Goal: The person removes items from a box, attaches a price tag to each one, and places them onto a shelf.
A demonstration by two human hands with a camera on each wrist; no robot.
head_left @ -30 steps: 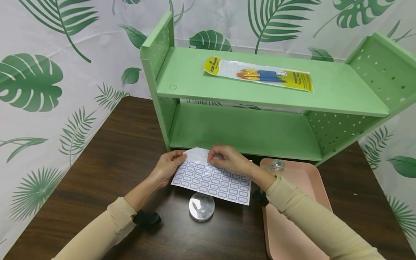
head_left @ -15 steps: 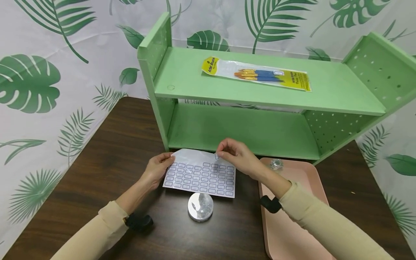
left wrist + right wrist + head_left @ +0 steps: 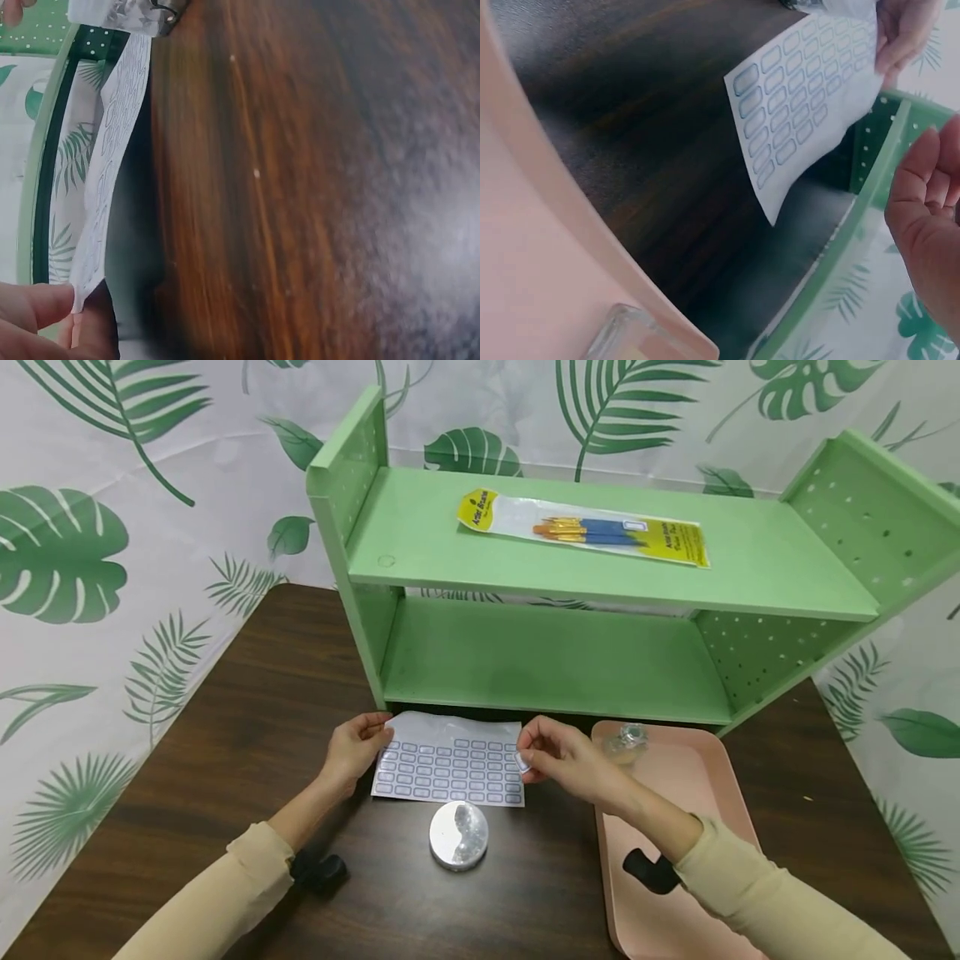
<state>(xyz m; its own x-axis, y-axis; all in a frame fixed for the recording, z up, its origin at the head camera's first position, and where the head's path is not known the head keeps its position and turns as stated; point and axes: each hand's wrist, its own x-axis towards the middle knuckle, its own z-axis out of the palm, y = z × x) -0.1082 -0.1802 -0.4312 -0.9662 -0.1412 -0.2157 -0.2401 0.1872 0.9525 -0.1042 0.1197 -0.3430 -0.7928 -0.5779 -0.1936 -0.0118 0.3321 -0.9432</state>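
Observation:
My left hand (image 3: 354,752) pinches the upper left corner of a white sheet of label stickers (image 3: 446,768). Rows of small blue-bordered rectangles cover the sheet, and its top strip is bare. At the sheet's right edge, my right hand (image 3: 566,758) pinches one small blue-bordered label sticker (image 3: 522,762) between thumb and fingertips. In the left wrist view, the thumb and finger (image 3: 45,307) grip the sheet's near end, seen almost edge-on. The right wrist view shows the right hand (image 3: 930,202) apart from the sheet, its fingers curled and the sticker hidden. A round, shiny container (image 3: 459,837) sits just below the sheet.
Behind the hands stands a green two-tier shelf (image 3: 555,660). A packet of artist brushes (image 3: 585,529) bearing one label lies on its upper tier. To the right, a pink tray (image 3: 675,910) holds a small clear object (image 3: 628,742) under the right forearm.
The right hand has lifted a label sticker off the sheet and moved right and then slightly down with it. The left hand has shifted left and lowered the sheet, which now lies flatter.

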